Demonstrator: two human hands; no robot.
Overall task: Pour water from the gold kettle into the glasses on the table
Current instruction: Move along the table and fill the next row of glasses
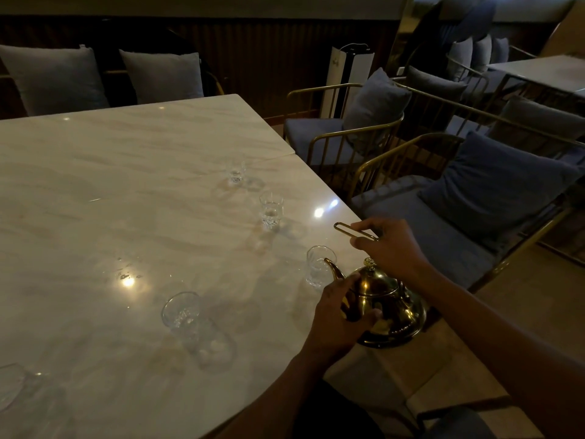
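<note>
The gold kettle (387,307) is at the table's near right edge, its spout pointing at a clear glass (317,266) just beyond it. My right hand (391,248) pinches the kettle's thin loop handle (346,230) above the lid. My left hand (337,315) rests against the kettle's left side, fingers spread along the body near the spout base. Several cut glasses stand in a curve on the marble table (126,185): a far glass (236,172), a glass holding some water (271,211), a near glass (182,310), and a glass at the left border (9,386).
Gold-framed chairs with blue cushions (474,198) line the table's right side, close to the kettle. Grey pillows (53,77) sit on the bench behind the table. Water droplets (126,274) lie on the tabletop left of the glasses. A second table (538,71) is at the far right.
</note>
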